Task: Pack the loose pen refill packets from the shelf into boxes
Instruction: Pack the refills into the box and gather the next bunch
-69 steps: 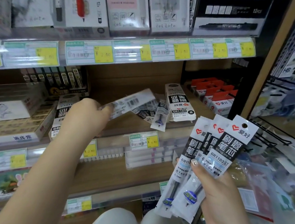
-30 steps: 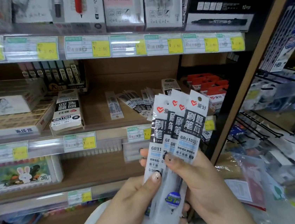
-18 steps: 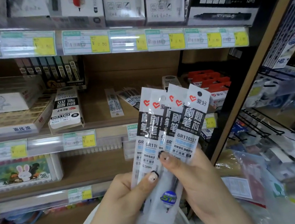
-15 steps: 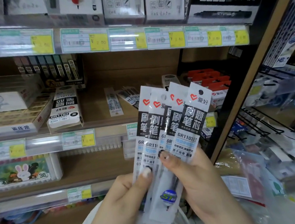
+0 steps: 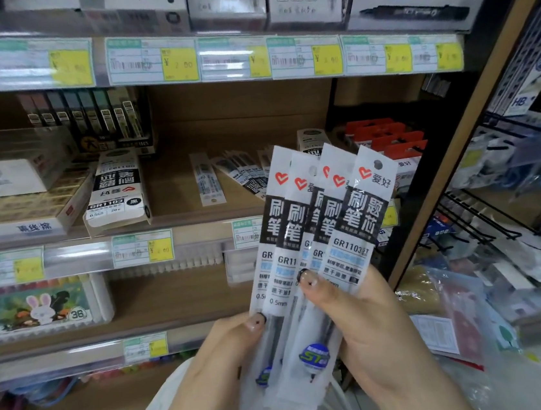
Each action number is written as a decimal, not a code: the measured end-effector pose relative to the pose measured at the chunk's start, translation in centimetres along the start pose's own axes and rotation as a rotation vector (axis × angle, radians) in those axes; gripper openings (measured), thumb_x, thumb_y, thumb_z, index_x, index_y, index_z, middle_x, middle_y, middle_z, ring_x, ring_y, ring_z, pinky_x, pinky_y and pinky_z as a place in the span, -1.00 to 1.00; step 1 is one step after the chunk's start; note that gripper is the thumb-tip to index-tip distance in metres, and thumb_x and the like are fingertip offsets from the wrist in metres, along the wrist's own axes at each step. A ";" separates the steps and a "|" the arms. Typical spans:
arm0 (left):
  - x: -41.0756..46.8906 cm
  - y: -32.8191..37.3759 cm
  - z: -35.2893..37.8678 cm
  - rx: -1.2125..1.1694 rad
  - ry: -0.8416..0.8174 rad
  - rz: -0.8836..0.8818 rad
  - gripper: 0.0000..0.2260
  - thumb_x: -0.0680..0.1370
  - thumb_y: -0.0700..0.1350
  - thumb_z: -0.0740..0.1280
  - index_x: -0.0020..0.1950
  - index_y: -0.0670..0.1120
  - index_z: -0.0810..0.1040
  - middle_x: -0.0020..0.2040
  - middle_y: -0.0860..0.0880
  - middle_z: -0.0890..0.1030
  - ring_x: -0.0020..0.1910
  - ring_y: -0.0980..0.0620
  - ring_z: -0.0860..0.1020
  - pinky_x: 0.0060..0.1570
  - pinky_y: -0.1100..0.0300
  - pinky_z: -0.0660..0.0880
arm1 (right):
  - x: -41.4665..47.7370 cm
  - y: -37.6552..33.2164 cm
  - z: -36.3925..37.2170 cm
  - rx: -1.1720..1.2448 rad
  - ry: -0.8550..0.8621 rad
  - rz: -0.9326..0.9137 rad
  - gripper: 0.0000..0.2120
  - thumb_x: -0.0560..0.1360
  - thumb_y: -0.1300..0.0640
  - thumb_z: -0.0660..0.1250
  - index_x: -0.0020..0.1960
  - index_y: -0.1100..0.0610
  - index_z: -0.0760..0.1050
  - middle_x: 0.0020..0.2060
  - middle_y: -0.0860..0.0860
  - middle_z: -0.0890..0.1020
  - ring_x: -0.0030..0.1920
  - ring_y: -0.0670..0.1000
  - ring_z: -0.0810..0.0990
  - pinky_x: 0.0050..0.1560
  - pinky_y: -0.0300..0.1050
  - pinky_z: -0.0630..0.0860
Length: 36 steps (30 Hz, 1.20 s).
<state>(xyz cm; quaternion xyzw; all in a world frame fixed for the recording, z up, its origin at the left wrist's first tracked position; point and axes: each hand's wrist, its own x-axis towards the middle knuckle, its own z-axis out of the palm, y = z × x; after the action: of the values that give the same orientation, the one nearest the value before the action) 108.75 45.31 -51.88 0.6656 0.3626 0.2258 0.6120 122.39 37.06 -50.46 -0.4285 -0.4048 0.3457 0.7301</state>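
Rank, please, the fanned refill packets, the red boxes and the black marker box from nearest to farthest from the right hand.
1. fanned refill packets: in the grip of the right hand.
2. red boxes: farther back, upper right.
3. black marker box: highest, far right.

The fanned packets (image 5: pixel 327 228) partly hide loose shelf packets (image 5: pixel 242 174).
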 end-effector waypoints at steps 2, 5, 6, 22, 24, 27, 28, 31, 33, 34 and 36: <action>0.2 0.3 1.2 -0.140 -0.131 -0.043 -0.57 0.55 -0.41 0.20 -0.52 -0.41 0.56 -0.63 -0.12 0.49 -0.16 0.18 0.45 -0.46 0.47 0.35 | 0.0 0.1 -0.1 0.009 0.009 0.002 -0.68 0.40 0.04 0.43 0.15 -0.11 0.56 0.13 -0.05 0.65 0.18 -0.01 0.60 0.10 -0.16 0.54; 1.3 2.0 2.5 -0.157 0.016 -0.035 -0.66 0.25 -0.14 0.26 -0.74 0.08 0.49 -0.67 0.10 0.48 -0.56 0.37 0.46 -0.45 0.48 0.34 | -0.1 0.0 0.0 0.032 0.005 -0.013 -0.65 0.38 0.01 0.46 0.16 -0.05 0.57 0.13 -0.01 0.65 0.17 0.03 0.60 0.08 -0.15 0.54; 1.1 1.6 2.3 -0.154 0.026 -0.031 -0.72 0.18 -0.14 0.22 -0.69 0.13 0.53 -0.64 0.11 0.51 -0.56 0.36 0.47 -0.41 0.45 0.36 | -0.2 0.0 0.0 0.033 0.011 -0.013 -0.65 0.38 0.01 0.46 0.16 -0.05 0.57 0.12 -0.01 0.65 0.17 0.03 0.60 0.08 -0.14 0.54; -0.6 0.5 2.5 -0.244 -0.125 0.173 -0.56 0.18 0.11 0.32 -0.43 -0.30 0.39 -0.48 -0.08 0.35 -0.46 0.06 0.30 -0.48 0.30 0.21 | -0.7 -0.5 -0.3 0.014 0.003 -0.039 -0.69 0.39 -0.04 0.43 0.14 -0.13 0.57 0.11 -0.09 0.65 0.14 -0.05 0.61 0.02 -0.20 0.55; -0.6 0.4 2.5 -0.250 -0.144 0.168 -0.54 0.19 0.10 0.33 -0.38 -0.35 0.43 -0.44 -0.17 0.40 -0.40 0.00 0.36 -0.39 0.24 0.27 | -0.7 -0.4 -0.4 0.015 0.008 -0.037 -0.68 0.40 -0.03 0.43 0.15 -0.13 0.56 0.12 -0.09 0.65 0.15 -0.04 0.61 0.02 -0.20 0.55; -0.7 0.4 2.6 -0.247 -0.222 0.163 -0.61 0.23 0.04 0.36 -0.22 -0.30 0.59 -0.30 -0.28 0.54 -0.27 -0.12 0.49 -0.22 -0.11 0.47 | -0.7 -0.4 -0.4 0.019 0.005 -0.039 -0.71 0.43 0.02 0.42 0.14 -0.13 0.57 0.11 -0.09 0.65 0.14 -0.05 0.61 0.02 -0.23 0.55; -0.7 0.4 2.5 -0.216 -0.224 0.177 -0.62 0.23 0.04 0.37 -0.19 -0.27 0.61 -0.29 -0.26 0.55 -0.27 -0.08 0.49 -0.21 -0.13 0.47 | -0.7 -0.4 -0.4 0.021 0.002 -0.043 -0.72 0.44 0.07 0.39 0.14 -0.13 0.57 0.10 -0.10 0.66 0.14 -0.06 0.61 0.01 -0.24 0.55; -0.6 0.3 2.6 -0.211 -0.213 0.192 -0.62 0.23 0.03 0.36 -0.18 -0.28 0.60 -0.30 -0.24 0.53 -0.26 -0.08 0.48 -0.19 -0.16 0.49 | -0.8 -0.4 -0.4 0.039 0.002 -0.051 -0.72 0.45 0.12 0.38 0.13 -0.10 0.58 0.09 -0.09 0.66 0.12 -0.06 0.62 -0.01 -0.25 0.55; -0.5 0.2 2.6 -0.239 -0.219 0.176 -0.62 0.24 0.02 0.37 -0.21 -0.32 0.57 -0.29 -0.26 0.51 -0.25 -0.13 0.47 -0.14 -0.15 0.47 | -0.9 -0.4 -0.4 0.046 0.013 -0.050 -0.72 0.44 0.12 0.38 0.13 -0.06 0.58 0.09 -0.05 0.67 0.12 -0.03 0.63 -0.02 -0.23 0.55; -0.5 0.1 2.6 -0.250 -0.219 0.177 -0.61 0.24 0.02 0.37 -0.24 -0.34 0.54 -0.30 -0.25 0.49 -0.25 -0.13 0.45 -0.14 -0.10 0.42 | -0.9 -0.4 -0.4 0.048 0.017 -0.046 -0.72 0.44 0.13 0.37 0.13 -0.05 0.58 0.09 -0.04 0.67 0.11 -0.02 0.63 -0.02 -0.23 0.56; -0.4 -0.1 2.7 -0.266 -0.223 0.190 -0.60 0.24 0.02 0.38 -0.25 -0.36 0.52 -0.30 -0.23 0.48 -0.26 -0.11 0.44 -0.16 -0.08 0.41 | -0.9 -0.4 -0.4 0.044 0.019 -0.040 -0.72 0.43 0.13 0.36 0.13 -0.06 0.59 0.09 -0.04 0.67 0.11 -0.02 0.63 -0.02 -0.23 0.55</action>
<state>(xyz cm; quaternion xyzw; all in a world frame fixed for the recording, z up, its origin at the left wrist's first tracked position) 110.45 43.30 -52.36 0.6311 0.1950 0.2535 0.7067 122.45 35.96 -50.47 -0.4074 -0.3987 0.3357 0.7499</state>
